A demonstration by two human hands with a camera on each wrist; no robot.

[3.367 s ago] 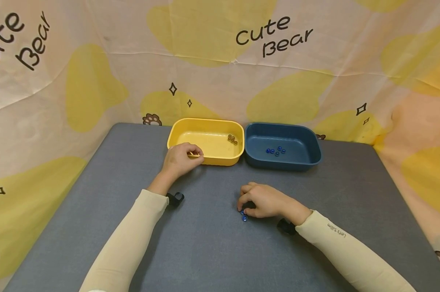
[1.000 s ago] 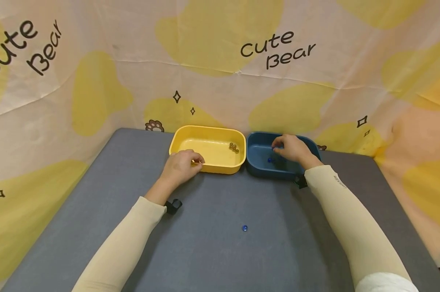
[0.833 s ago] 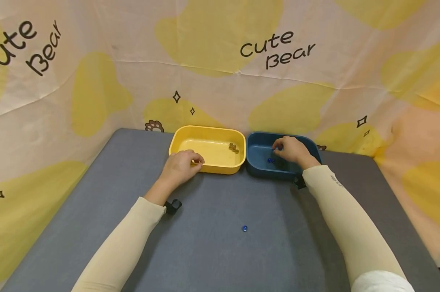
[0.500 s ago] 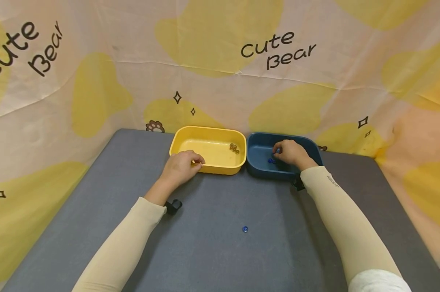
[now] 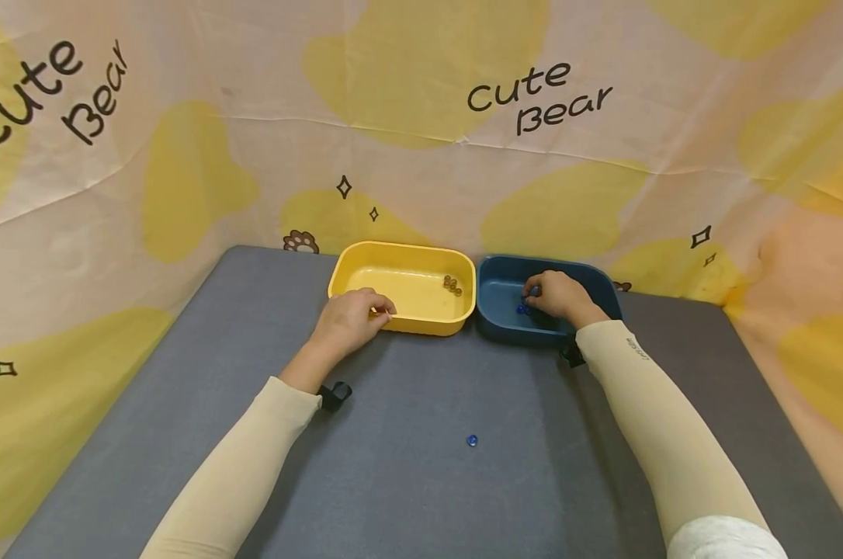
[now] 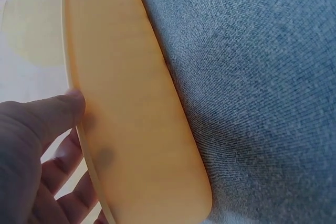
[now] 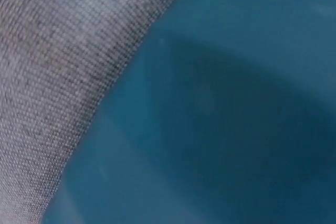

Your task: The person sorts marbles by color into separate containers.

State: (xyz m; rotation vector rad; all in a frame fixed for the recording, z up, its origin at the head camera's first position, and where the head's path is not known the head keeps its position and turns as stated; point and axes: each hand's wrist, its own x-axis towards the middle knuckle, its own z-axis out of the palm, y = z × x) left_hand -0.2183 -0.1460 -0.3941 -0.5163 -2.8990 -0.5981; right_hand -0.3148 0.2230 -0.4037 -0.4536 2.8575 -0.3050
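Note:
My left hand (image 5: 348, 322) grips the near rim of the yellow bin (image 5: 421, 324). In the left wrist view the thumb (image 6: 58, 111) presses the bin's outer wall and the curled fingers sit behind the rim. My right hand (image 5: 560, 296) reaches down into the dark blue bin (image 5: 491, 322), fingertips bent together around a small blue marble (image 5: 535, 291). Below those fingertips lie other blue marbles (image 5: 522, 309), partly hidden by the hand. Only the blue bin's wall and grey cloth show in the right wrist view. One more blue marble (image 5: 472, 440) lies on the table.
Several amber marbles (image 5: 451, 284) sit at the right end of the yellow bin. Both bins stand side by side at the back of the grey cloth-covered table (image 5: 393, 466). A printed curtain (image 5: 407, 93) hangs close behind them.
My right hand went from the marbles on the table into the blue bin, then lowered slightly there. One of two visible table marbles has left the table. The left hand stays on the rim.

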